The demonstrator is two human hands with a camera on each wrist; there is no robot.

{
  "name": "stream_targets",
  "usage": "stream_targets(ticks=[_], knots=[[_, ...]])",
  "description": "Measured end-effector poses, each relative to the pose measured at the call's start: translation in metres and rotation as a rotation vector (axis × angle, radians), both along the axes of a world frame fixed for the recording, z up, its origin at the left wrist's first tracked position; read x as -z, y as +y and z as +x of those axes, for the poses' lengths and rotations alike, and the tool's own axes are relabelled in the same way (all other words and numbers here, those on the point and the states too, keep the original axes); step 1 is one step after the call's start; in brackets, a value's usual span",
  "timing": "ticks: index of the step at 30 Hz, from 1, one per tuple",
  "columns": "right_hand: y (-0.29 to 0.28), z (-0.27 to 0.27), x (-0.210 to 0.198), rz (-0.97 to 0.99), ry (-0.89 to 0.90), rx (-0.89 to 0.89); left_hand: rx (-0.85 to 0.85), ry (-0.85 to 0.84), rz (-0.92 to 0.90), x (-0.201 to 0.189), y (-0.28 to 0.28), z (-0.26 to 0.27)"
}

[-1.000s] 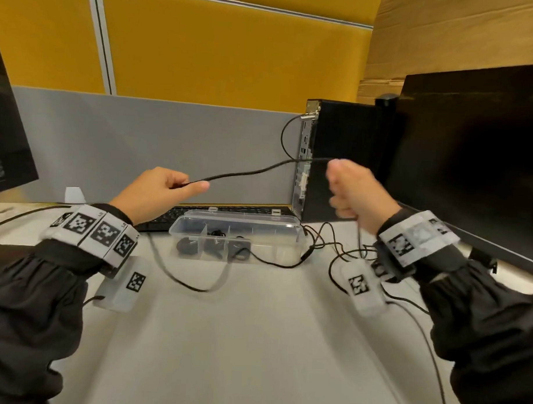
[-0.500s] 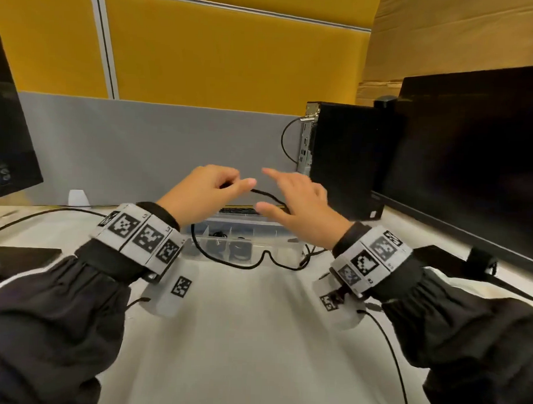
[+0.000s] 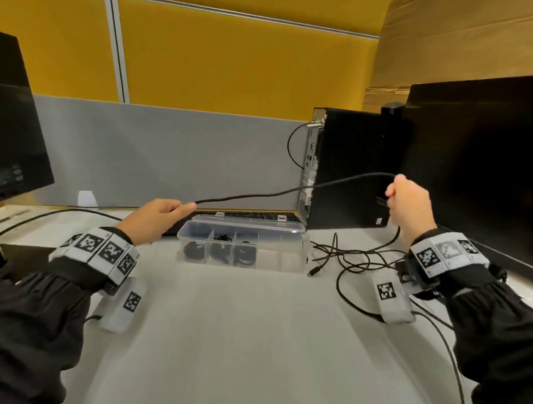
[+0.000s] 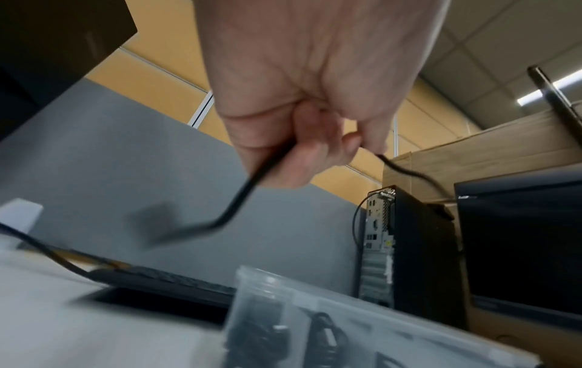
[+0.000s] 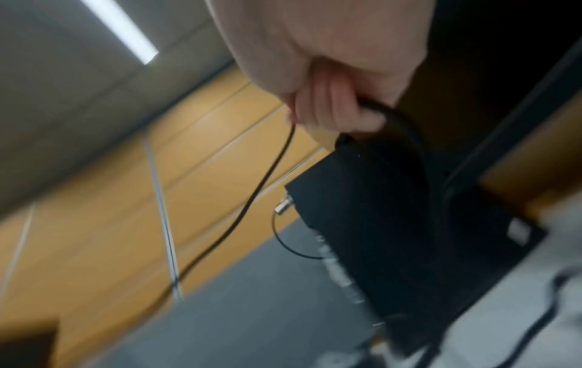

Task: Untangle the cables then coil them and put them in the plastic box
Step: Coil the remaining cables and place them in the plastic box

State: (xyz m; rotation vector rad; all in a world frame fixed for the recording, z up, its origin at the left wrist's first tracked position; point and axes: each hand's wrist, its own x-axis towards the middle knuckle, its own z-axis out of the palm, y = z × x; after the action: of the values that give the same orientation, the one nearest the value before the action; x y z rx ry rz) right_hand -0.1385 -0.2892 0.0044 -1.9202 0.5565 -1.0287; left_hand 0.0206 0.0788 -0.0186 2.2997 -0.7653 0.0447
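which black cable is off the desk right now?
The black cable stretched between the left hand and right hand, above the plastic box. The tangled cables lie on the desk.

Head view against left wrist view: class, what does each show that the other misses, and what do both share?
Head only: the right hand gripping the cable, a tangle of cables on the table.
Left wrist only: the left hand's curled fingers from below, with cable hanging blurred beneath.
Both: left hand holding the cable, the box, the computer.
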Motion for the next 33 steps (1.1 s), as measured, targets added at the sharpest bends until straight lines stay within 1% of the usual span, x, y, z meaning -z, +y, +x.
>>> stream_targets(ticks=[1, 2, 4, 5, 7, 8, 9, 10, 11, 12, 14, 15, 16, 19, 21, 23, 25, 27, 29, 30, 32, 33], knots=[[0.001, 0.001, 0.005, -0.01, 0.054, 0.051, 0.003, 0.012, -0.017, 0.0, -0.003, -0.004], [0.005, 0.002, 0.01, -0.076, 0.119, 0.103, 0.024, 0.032, -0.044, -0.001, -0.008, -0.009], [0.023, 0.006, 0.025, -0.345, 0.27, 0.164, 0.111, 0.042, -0.054, -0.003, -0.023, -0.022], [0.04, 0.007, 0.026, -0.473, 0.269, 0.172, 0.148, 0.025, -0.033, -0.004, -0.031, -0.029], [0.081, 0.005, 0.023, -0.751, 0.228, 0.12, 0.214, -0.002, -0.014, -0.007, -0.046, -0.042], [0.102, 0.004, 0.022, -0.875, 0.236, 0.066, 0.25, 0.013, -0.031, -0.008, -0.052, -0.048], [0.123, 0.004, 0.023, -0.964, 0.28, 0.001, 0.293, 0.047, -0.067, -0.009, -0.058, -0.055], [0.137, 0.006, 0.028, -1.007, 0.341, -0.086, 0.345, 0.084, -0.119, -0.01, -0.061, -0.06], [0.148, 0.008, 0.032, -1.01, 0.384, -0.169, 0.392, 0.12, -0.176, -0.01, -0.064, -0.066], [0.152, 0.009, 0.035, -0.965, 0.389, -0.282, 0.423, 0.157, -0.221, -0.009, -0.064, -0.069], [0.152, 0.007, 0.032, -0.72, 0.309, -0.513, 0.456, 0.239, -0.285, -0.006, -0.059, -0.071], [0.148, 0.006, 0.031, -0.623, 0.267, -0.565, 0.463, 0.284, -0.312, -0.004, -0.055, -0.07], [0.141, 0.006, 0.03, -0.575, 0.235, -0.56, 0.463, 0.322, -0.337, -0.001, -0.051, -0.067], [0.114, 0.005, 0.029, -0.557, 0.153, -0.418, 0.428, 0.373, -0.411, 0.003, -0.033, -0.055], [0.099, 0.005, 0.03, -0.567, 0.102, -0.323, 0.434, 0.44, -0.506, 0.004, -0.025, -0.049], [0.087, 0.011, 0.034, -0.568, 0.112, -0.235, 0.464, 0.537, -0.625, 0.002, -0.024, -0.05], [0.083, 0.02, 0.039, -0.546, 0.194, -0.206, 0.52, 0.645, -0.775, -0.003, -0.03, -0.058], [0.088, 0.029, 0.045, -0.557, 0.359, -0.263, 0.565, 0.713, -0.915, -0.011, -0.04, -0.066], [0.104, 0.03, 0.054, -0.667, 0.519, -0.384, 0.574, 0.7, -1.04, -0.021, -0.049, -0.071], [0.115, 0.028, 0.059, -0.735, 0.569, -0.454, 0.562, 0.682, -1.096, -0.026, -0.053, -0.072], [0.142, 0.019, 0.066, -0.839, 0.616, -0.576, 0.505, 0.631, -1.167, -0.03, -0.06, -0.07], [0.154, 0.014, 0.068, -0.853, 0.618, -0.633, 0.457, 0.587, -1.162, -0.029, -0.064, -0.067]])
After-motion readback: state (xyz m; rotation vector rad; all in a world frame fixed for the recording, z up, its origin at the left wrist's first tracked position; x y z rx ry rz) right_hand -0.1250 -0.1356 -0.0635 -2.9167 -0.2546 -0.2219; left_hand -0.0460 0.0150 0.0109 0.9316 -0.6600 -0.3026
